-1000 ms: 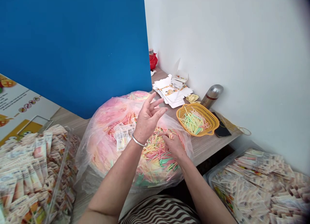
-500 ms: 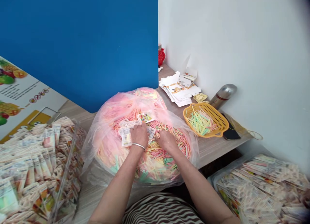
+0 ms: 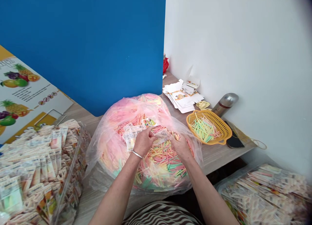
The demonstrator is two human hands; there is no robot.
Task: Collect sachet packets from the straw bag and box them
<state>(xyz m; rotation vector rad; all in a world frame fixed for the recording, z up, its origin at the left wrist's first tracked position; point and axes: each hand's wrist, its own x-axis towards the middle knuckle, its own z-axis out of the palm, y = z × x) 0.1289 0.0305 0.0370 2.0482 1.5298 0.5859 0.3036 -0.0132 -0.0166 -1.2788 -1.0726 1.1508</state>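
Observation:
Between my hands is a small clear printed packet (image 3: 161,136), pinched at its left end by my left hand (image 3: 144,143). My right hand (image 3: 180,147) is closed at the packet's right end, and a few thin coloured sticks show at its fingertips. Whether those sticks are inside the packet's mouth I cannot tell. Below lies a heap of pink, yellow and green sticks (image 3: 165,157) in a large, opened clear plastic bag (image 3: 97,146). More flat packets (image 3: 130,134) rest on the heap left of my left hand, and a fruit-printed packet (image 3: 149,122) lies behind it.
A yellow basket (image 3: 225,131) holding sticks stands at right, with a metal flask (image 3: 225,104) and flattened white boxes (image 3: 181,100) behind. Tubs of filled packets stand at left (image 3: 48,166) and lower right (image 3: 268,195). A blue panel (image 3: 97,49) rises behind the bag.
My left hand has lifted a packet off the pile and moved right slightly. My right hand has come up out of the sticks to the packet's end. The view has shifted a little.

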